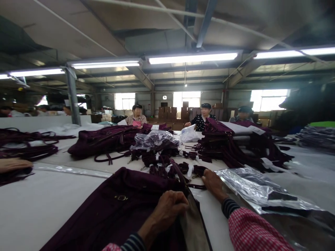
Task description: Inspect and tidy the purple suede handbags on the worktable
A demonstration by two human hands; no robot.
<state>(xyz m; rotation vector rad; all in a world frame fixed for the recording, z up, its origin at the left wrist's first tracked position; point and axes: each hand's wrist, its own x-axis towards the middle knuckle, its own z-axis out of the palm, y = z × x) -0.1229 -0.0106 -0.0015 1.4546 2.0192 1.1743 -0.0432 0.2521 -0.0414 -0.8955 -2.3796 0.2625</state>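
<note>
A dark purple bag with a small metal buckle lies on the table in front of me. My left hand is closed on the bag's edge, beside the beige lining that shows at its opening. Reaching forward past the bag, my right hand has its fingers closed on a rolled purple strap with a white band round it. Several more bundled straps with metal clips lie in a heap just beyond the bag.
Clear plastic bags lie to my right. A stack of purple bags stands behind them, and another purple bag lies back left. Crumpled plastic sits mid-table. Another person's hand rests at far left. People sit opposite.
</note>
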